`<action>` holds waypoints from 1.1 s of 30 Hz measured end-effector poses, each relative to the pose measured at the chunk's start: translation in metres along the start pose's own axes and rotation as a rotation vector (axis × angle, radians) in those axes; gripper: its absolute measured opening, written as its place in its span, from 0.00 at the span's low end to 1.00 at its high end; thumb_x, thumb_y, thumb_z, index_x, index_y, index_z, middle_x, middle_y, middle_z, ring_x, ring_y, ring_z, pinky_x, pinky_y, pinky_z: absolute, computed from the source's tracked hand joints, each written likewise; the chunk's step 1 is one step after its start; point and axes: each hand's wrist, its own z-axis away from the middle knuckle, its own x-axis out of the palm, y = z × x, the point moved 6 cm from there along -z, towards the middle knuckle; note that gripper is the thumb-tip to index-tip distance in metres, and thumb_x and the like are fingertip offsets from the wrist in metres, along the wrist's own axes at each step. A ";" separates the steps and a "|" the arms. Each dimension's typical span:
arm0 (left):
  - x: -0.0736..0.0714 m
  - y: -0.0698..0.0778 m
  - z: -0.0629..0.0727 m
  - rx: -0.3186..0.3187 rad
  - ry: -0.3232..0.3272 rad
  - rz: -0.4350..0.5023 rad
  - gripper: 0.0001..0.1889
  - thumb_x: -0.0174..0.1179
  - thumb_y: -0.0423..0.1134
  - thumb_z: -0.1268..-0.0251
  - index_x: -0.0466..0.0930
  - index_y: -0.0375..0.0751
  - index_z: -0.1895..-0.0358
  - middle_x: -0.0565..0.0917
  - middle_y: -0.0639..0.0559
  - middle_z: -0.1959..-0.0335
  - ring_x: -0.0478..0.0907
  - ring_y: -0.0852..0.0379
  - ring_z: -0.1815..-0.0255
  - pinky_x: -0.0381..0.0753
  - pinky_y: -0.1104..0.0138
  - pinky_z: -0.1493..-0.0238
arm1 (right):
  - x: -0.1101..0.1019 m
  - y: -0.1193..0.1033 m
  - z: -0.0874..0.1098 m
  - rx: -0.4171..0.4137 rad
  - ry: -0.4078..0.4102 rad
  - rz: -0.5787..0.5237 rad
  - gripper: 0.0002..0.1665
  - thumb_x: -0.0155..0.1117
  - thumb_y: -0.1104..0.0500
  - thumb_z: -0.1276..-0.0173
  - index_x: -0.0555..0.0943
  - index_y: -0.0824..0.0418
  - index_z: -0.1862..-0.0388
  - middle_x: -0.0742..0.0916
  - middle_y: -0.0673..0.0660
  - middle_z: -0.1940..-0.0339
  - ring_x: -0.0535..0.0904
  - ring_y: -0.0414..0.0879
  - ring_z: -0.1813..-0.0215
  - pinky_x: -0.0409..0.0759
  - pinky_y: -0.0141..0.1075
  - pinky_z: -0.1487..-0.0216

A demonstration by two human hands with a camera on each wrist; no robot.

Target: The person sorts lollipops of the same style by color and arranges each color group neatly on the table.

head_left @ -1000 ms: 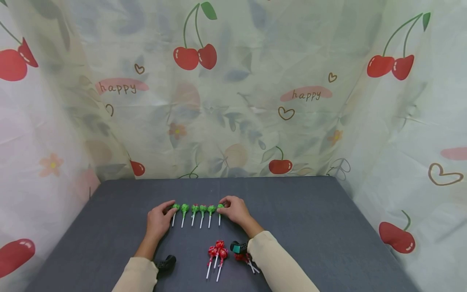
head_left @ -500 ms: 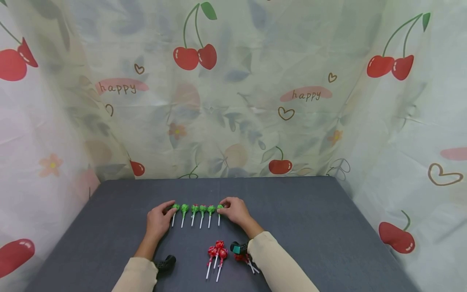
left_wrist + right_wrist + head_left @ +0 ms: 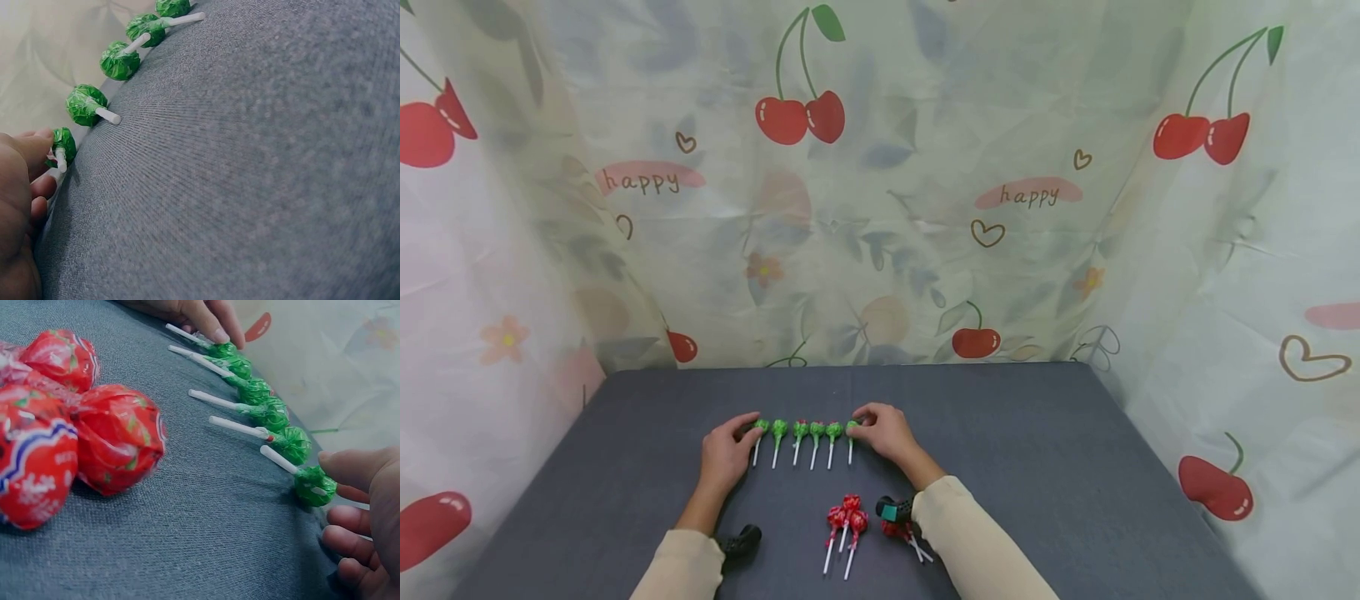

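Several green-wrapped lollipops [image 3: 817, 430] with white sticks lie in a row on the dark table, sticks toward me. At the row's left end my left hand [image 3: 724, 457] pinches the outermost lollipop [image 3: 65, 145] by its head, thumb in front and fingers behind. My right hand [image 3: 886, 433] pinches the lollipop at the right end [image 3: 314, 487] the same way, its thumb on the wrapper and the other fingers loosely curled beside it. The lollipops between the two hands lie side by side, heads level.
Nearer to me lies a cluster of red lollipops [image 3: 852, 522]. More red lollipops [image 3: 895, 530] sit beside it, partly hidden by my right wrist's black camera [image 3: 891, 509]. A printed cherry curtain [image 3: 880, 250] surrounds the grey table [image 3: 1015, 467] at back and sides.
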 end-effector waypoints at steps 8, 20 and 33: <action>-0.001 0.002 0.001 0.027 0.021 0.003 0.16 0.66 0.38 0.37 0.84 0.42 0.47 0.82 0.47 0.71 0.74 0.52 0.71 0.69 0.58 0.66 | -0.009 0.005 0.004 -0.021 0.028 -0.016 0.16 0.72 0.54 0.39 0.85 0.61 0.56 0.81 0.48 0.73 0.74 0.41 0.71 0.73 0.37 0.67; -0.005 0.002 0.003 0.013 0.033 0.037 0.17 0.66 0.37 0.37 0.83 0.40 0.45 0.84 0.46 0.66 0.76 0.50 0.67 0.70 0.58 0.63 | -0.024 0.010 0.018 -0.017 0.009 -0.050 0.15 0.70 0.55 0.36 0.84 0.61 0.52 0.80 0.48 0.73 0.73 0.42 0.72 0.72 0.36 0.70; -0.016 0.003 0.011 0.089 0.111 0.137 0.19 0.68 0.34 0.39 0.81 0.41 0.44 0.78 0.42 0.42 0.78 0.47 0.54 0.74 0.56 0.58 | -0.047 0.008 0.045 -0.138 -0.019 -0.057 0.15 0.70 0.57 0.36 0.84 0.63 0.53 0.80 0.48 0.71 0.74 0.41 0.70 0.74 0.34 0.68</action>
